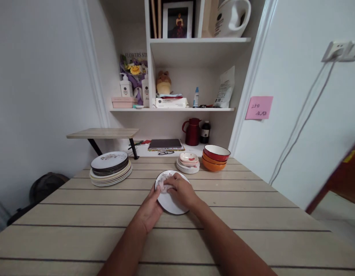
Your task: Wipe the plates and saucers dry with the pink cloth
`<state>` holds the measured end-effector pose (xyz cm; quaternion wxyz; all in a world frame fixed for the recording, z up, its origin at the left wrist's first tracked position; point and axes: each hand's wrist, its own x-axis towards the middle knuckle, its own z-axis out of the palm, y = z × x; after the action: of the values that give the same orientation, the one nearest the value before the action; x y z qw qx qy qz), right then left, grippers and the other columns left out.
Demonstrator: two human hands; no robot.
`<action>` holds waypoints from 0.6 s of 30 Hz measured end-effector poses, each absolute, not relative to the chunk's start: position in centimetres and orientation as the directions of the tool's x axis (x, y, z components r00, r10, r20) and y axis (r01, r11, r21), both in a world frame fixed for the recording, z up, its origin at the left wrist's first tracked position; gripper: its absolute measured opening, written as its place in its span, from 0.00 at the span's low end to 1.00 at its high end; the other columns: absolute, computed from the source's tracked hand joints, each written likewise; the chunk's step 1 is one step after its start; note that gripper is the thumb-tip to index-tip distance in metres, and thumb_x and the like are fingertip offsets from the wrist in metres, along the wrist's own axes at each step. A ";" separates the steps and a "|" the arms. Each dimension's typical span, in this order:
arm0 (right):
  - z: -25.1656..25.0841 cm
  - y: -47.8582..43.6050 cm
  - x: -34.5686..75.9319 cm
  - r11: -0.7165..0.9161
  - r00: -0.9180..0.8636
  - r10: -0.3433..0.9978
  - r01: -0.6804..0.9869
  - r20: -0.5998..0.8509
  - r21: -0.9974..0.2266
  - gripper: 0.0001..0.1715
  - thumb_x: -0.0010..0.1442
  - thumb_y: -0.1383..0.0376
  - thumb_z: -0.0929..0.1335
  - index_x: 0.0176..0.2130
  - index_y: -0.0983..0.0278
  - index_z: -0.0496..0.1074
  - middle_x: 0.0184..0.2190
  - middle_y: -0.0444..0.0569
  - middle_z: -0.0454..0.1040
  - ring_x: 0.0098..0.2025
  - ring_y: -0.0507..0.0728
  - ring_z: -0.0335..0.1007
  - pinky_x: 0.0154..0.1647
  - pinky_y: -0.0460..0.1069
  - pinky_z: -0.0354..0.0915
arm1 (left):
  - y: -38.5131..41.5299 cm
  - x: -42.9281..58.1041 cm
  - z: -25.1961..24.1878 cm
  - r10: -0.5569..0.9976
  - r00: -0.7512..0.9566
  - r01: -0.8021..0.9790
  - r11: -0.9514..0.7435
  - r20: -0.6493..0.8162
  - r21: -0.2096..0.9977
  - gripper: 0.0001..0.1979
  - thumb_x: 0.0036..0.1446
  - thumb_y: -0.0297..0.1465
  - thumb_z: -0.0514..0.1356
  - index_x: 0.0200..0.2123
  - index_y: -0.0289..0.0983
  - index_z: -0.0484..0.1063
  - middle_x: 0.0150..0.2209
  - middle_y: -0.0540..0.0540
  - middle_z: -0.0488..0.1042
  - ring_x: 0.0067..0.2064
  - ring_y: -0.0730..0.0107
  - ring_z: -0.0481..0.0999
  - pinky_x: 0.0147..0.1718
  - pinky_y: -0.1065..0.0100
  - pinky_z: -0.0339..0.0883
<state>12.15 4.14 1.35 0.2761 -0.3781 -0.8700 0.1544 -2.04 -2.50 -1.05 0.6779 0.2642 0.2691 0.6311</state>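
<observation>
In front of me, a round white plate (173, 203) with a dark rim is held tilted a little above or against the table; I cannot tell which. My left hand (152, 209) grips its left edge, thumb over the top and fingers beneath. Over the plate's face, my right hand (181, 189) has bent fingers pressed on a pale, crumpled cloth or tissue (163, 185). The fingers partly hide the cloth and the plate's upper part, where a greyish pattern shows.
Stacked plates (110, 168) stand at the left near a small raised shelf (104, 133). Beyond the held plate are small plates with pinkish dishes (189, 158) and stacked red and orange bowls (216, 157). A red jug (193, 132) and dark bottle (205, 132) stand behind.
</observation>
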 end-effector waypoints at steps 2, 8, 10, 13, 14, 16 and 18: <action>1.4 4.6 12.2 0.600 -0.464 0.800 0.649 0.381 -0.469 0.21 0.58 0.68 0.65 0.50 0.53 0.73 0.47 0.48 0.67 0.46 0.56 0.67 0.44 0.47 0.60 | -2.6 -1.9 -0.9 0.997 0.076 -0.697 0.076 -0.032 0.714 0.28 0.58 0.31 0.62 0.61 0.42 0.60 0.52 0.42 0.75 0.50 0.63 0.76 0.53 0.61 0.66; 2.2 5.6 14.9 0.402 -0.326 0.911 0.839 0.254 -0.365 0.21 0.59 0.66 0.64 0.52 0.52 0.70 0.50 0.48 0.67 0.46 0.56 0.67 0.36 0.47 0.56 | -2.8 -1.8 -0.6 0.998 0.036 -0.694 0.064 -0.054 0.717 0.28 0.57 0.30 0.62 0.60 0.40 0.62 0.53 0.41 0.75 0.52 0.62 0.75 0.56 0.61 0.64; 2.5 5.4 15.8 0.406 -0.365 0.913 0.854 0.182 -0.324 0.20 0.56 0.67 0.66 0.48 0.54 0.72 0.46 0.48 0.69 0.42 0.56 0.68 0.33 0.46 0.54 | -2.8 -1.7 -0.7 0.998 0.006 -0.714 0.051 -0.067 0.699 0.28 0.57 0.29 0.62 0.60 0.41 0.62 0.53 0.41 0.75 0.52 0.62 0.75 0.56 0.60 0.64; 2.8 4.7 16.5 0.523 -0.530 0.845 0.796 0.067 -0.305 0.16 0.48 0.70 0.69 0.39 0.57 0.74 0.39 0.45 0.73 0.38 0.55 0.67 0.31 0.45 0.52 | -2.7 -1.7 -0.6 0.997 -0.040 -0.747 0.017 -0.071 0.664 0.27 0.57 0.28 0.61 0.60 0.44 0.62 0.53 0.43 0.75 0.51 0.62 0.75 0.56 0.59 0.64; 2.9 4.4 16.5 0.584 -0.607 0.794 0.747 0.033 -0.317 0.16 0.46 0.70 0.69 0.38 0.57 0.74 0.39 0.44 0.73 0.38 0.55 0.67 0.32 0.45 0.52 | -2.7 -1.7 -0.6 0.997 -0.047 -0.753 0.010 -0.069 0.658 0.27 0.57 0.28 0.61 0.60 0.44 0.62 0.53 0.43 0.75 0.52 0.62 0.75 0.56 0.59 0.64; 3.0 3.8 15.9 0.686 -0.732 0.681 0.629 0.018 -0.365 0.16 0.46 0.71 0.69 0.37 0.58 0.73 0.37 0.43 0.74 0.38 0.54 0.67 0.33 0.45 0.54 | -2.7 -1.6 -0.6 0.997 -0.045 -0.756 0.006 -0.061 0.655 0.25 0.58 0.29 0.61 0.59 0.42 0.63 0.52 0.42 0.75 0.52 0.62 0.75 0.56 0.59 0.64; 2.8 3.2 14.8 0.734 -0.781 0.618 0.534 0.087 -0.419 0.17 0.46 0.73 0.67 0.37 0.59 0.73 0.37 0.44 0.74 0.38 0.54 0.66 0.35 0.45 0.56 | -2.6 -1.7 -0.6 0.999 -0.022 -0.752 0.016 -0.050 0.659 0.23 0.59 0.31 0.60 0.58 0.40 0.64 0.52 0.41 0.76 0.52 0.61 0.75 0.56 0.58 0.64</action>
<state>14.80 3.20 2.84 0.1107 -0.3117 -0.9246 0.1892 -1.68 -2.60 -0.64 0.6604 0.2296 0.2682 0.6627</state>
